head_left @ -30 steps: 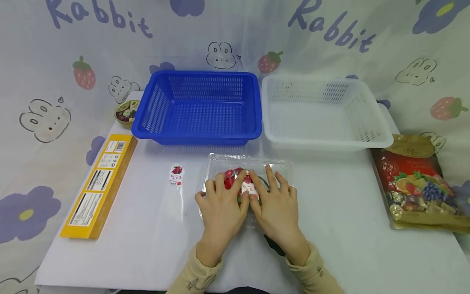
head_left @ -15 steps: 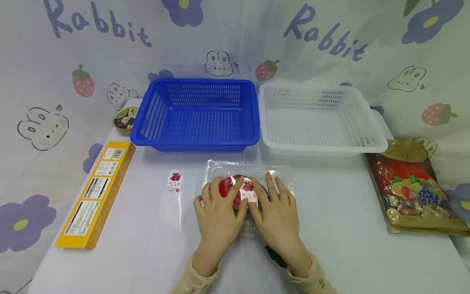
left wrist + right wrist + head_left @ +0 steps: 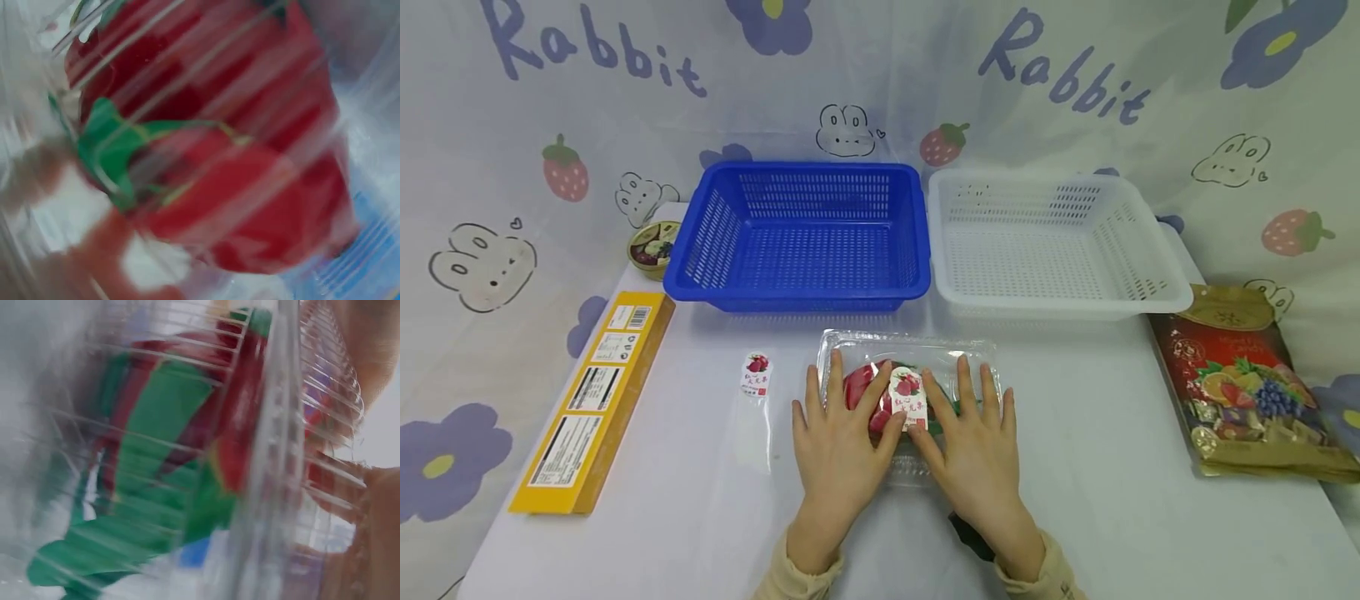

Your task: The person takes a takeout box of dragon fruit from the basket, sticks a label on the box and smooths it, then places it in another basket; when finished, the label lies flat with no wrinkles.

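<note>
A clear plastic clamshell box (image 3: pixel 891 337) stands in front of me in the head view. Inside it shows a red and green fruit, seemingly a dragon fruit (image 3: pixel 237 187), which also fills much of the right wrist view. A white label (image 3: pixel 908 398) with a fruit picture and red writing lies on the lid. My left hand (image 3: pixel 838 454) rests on the lid's left side with fingers spread. On the other side my right hand (image 3: pixel 977 454) lies likewise, fingers straight and apart. Both thumbs touch the label's lower edge. The box's front is partly hidden by the hands.
Behind stand a blue basket (image 3: pixel 797 300) and a white basket (image 3: pixel 1060 304). A strip with a similar label (image 3: pixel 756 373) lies to the left. Farther left are a yellow box (image 3: pixel 591 400) and a round tin (image 3: pixel 651 250). At right lies a red and gold candy bag (image 3: pixel 1255 383).
My fingers have straightened and spread outward over the lid, so more of the label shows. The head view has tilted up slightly, then held nearly steady.
</note>
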Demonstrator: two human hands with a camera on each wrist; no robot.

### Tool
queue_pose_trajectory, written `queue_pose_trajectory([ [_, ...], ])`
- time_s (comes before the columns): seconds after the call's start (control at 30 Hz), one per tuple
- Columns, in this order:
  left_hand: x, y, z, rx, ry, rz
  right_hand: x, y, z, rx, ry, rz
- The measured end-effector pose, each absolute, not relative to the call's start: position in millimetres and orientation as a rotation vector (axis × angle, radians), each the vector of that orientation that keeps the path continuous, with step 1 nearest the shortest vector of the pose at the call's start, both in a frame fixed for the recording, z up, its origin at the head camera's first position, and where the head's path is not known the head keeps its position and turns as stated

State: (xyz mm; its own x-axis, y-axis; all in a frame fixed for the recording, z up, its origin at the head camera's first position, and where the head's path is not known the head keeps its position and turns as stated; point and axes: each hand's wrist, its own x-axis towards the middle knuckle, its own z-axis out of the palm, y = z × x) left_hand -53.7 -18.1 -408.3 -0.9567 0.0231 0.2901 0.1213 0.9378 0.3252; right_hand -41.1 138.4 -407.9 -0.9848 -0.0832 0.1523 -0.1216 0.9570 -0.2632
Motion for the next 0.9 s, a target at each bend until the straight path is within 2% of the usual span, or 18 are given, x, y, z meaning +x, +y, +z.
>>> queue_pose_trajectory([
  [0.5,-53,-32,-415,-0.081,-2.697,-0.768,-37,150,-418,0.071,-2.832,0.666],
  [0.9,-50,-48,-424,-0.017,-2.694,-1.198,-31,159,-428,-0.071,-2.662,1.172],
])
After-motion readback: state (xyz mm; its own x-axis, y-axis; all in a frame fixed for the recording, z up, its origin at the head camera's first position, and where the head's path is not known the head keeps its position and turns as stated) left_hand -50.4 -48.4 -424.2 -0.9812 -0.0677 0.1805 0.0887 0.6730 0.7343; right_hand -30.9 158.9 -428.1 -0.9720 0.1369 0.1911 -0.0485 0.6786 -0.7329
